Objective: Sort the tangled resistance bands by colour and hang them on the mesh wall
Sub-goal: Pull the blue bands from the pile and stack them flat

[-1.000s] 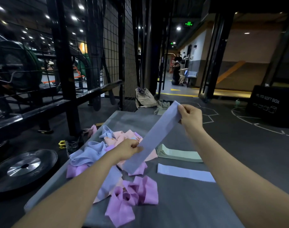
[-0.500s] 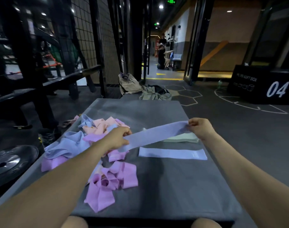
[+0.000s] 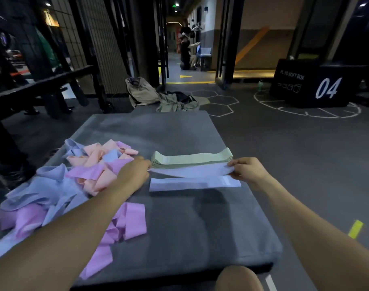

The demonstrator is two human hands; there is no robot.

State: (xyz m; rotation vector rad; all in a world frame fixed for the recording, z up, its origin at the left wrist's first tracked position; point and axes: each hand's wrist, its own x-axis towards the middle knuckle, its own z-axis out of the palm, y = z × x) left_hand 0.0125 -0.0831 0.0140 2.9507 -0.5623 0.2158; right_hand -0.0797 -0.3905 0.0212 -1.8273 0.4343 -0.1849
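I hold a pale blue band [image 3: 192,171] stretched flat between both hands, just above another blue band [image 3: 194,183] lying on the grey mat [image 3: 179,227]. My left hand [image 3: 133,175] pinches its left end and my right hand [image 3: 246,171] pinches its right end. Behind it lies a neat stack of green bands [image 3: 192,159]. To the left is a tangled heap of pink, purple and blue bands [image 3: 74,181]. The black mesh wall [image 3: 99,43] stands at the far left.
Bags and clothes [image 3: 158,95] lie on the floor beyond the mat. A black plyo box marked 04 [image 3: 313,85] stands at the right. A black rack bar [image 3: 40,80] runs along the left. A person sits far down the corridor [image 3: 185,49]. My knee [image 3: 238,278] shows at the bottom.
Both hands have lowered the blue band from a raised slant to nearly flat, just over the blue band on the mat. The view has tilted down and nearer.
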